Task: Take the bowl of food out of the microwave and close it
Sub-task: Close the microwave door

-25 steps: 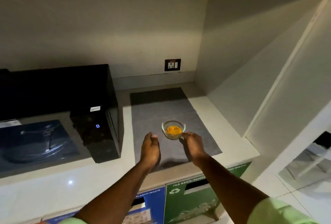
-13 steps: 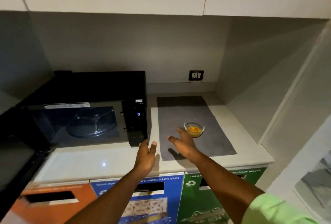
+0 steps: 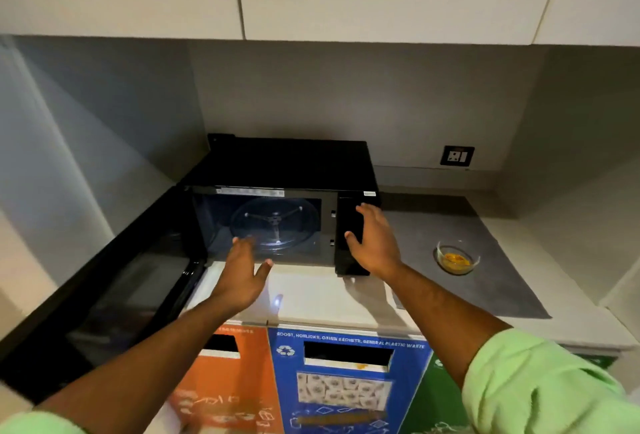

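One bowl of food point(image 3: 457, 259) sits on the grey mat point(image 3: 491, 260) to the right of the microwave point(image 3: 287, 170), well apart from both hands, upright, with yellow-orange food in its clear glass. So the first half of the task looks done, and what remains is closing the door.

Inside the microwave the cavity holds only the glass turntable point(image 3: 273, 224). The door point(image 3: 104, 281) swings out wide to the left, hinged at the left side, its free edge near the lower left of the view.

The left hand point(image 3: 242, 274) hovers in front of the open cavity, above the counter edge point(image 3: 311, 302), fingers spread and holding nothing. The right hand point(image 3: 374, 243) is likewise spread and empty; it lies in front of the control panel point(image 3: 349, 225), but whether it touches the panel I cannot tell.

To do this step well, the left hand should probably travel further left to the outer face of the door, near its free edge rather than by the hinge — leverage is best there. A flat palm push would swing it round in one smooth arc. The right hand can steady the body at the panel side so the microwave does not slide back on the counter, keeping clear of the buttons. Fingers should stay out of the gap as the door meets the frame, and the push should follow through until the latch catches — a half-shut door would leave the task unfinished
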`<state>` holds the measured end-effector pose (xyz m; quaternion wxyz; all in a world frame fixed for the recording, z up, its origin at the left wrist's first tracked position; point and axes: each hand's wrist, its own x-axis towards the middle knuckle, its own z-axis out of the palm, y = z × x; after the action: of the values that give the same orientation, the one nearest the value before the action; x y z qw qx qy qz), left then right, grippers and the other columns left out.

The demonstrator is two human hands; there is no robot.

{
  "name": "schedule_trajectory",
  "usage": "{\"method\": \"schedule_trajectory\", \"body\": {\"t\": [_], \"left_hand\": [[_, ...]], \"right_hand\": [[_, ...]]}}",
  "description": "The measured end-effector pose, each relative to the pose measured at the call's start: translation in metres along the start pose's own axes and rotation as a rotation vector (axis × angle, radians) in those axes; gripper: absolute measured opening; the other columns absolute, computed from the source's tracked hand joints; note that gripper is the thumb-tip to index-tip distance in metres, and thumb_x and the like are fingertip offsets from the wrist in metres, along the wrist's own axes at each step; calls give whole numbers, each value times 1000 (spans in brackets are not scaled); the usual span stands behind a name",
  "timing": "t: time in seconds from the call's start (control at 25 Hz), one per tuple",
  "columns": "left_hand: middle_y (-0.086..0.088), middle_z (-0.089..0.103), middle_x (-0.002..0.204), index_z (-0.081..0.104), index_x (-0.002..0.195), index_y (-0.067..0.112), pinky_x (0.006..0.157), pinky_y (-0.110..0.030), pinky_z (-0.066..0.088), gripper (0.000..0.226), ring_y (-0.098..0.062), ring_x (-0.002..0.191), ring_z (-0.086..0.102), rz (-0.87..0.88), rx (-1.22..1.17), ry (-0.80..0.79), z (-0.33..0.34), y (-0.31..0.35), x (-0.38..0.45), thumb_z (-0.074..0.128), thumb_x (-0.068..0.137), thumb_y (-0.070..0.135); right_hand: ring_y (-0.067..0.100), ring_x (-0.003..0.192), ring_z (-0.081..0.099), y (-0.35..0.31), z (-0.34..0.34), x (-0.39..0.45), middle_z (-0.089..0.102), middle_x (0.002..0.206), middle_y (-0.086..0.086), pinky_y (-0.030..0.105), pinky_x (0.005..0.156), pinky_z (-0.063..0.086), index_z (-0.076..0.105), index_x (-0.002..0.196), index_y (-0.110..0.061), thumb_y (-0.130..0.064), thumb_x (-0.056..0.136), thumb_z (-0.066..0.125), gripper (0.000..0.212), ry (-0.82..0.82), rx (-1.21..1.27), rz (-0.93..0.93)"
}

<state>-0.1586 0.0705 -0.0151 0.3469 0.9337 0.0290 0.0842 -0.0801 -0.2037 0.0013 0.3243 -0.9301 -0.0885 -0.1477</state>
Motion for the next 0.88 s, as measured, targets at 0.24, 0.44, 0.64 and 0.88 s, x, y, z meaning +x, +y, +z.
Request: {"method": "schedule_trajectory", "body": {"t": [0.24, 0.44, 0.64, 0.88], "left_hand": [[-20, 36, 156, 33, 149, 1, 124, -48, 19, 72, -38, 151, 20, 107, 433, 147, -108, -64, 10, 62, 89, 28], [-24, 49, 139, 45, 134, -2, 106, -51, 45, 56, -42, 128, 49, -116, 581, 236, -145, -78, -8, 57, 89, 29], [-30, 59, 123, 56, 118, -6, 92, -48, 48, 41, -48, 113, 58, -465, 413, 267, -171, -75, -27, 49, 94, 26], [-21, 59, 87, 60, 90, -7, 66, -35, 46, 20, -35, 74, 58, -722, -199, 217, -207, -83, -16, 64, 90, 12]], "right_hand": [[32, 126, 52, -33, 12, 34, 52, 138, 11, 43, 100, 49, 52, 140, -13, -29, 86, 71, 60, 105, -385, -87], [36, 133, 48, -28, 26, 49, 51, 145, 16, 47, 111, 42, 50, 143, -9, -34, 87, 71, 65, 110, -464, -89], [40, 139, 43, -31, 34, 47, 49, 148, 20, 49, 117, 34, 47, 145, -4, -28, 85, 74, 71, 102, -452, -90], [37, 149, 30, -26, 34, 44, 39, 158, 18, 49, 124, 24, 35, 153, -6, -28, 86, 73, 80, 40, -438, -99]]}}
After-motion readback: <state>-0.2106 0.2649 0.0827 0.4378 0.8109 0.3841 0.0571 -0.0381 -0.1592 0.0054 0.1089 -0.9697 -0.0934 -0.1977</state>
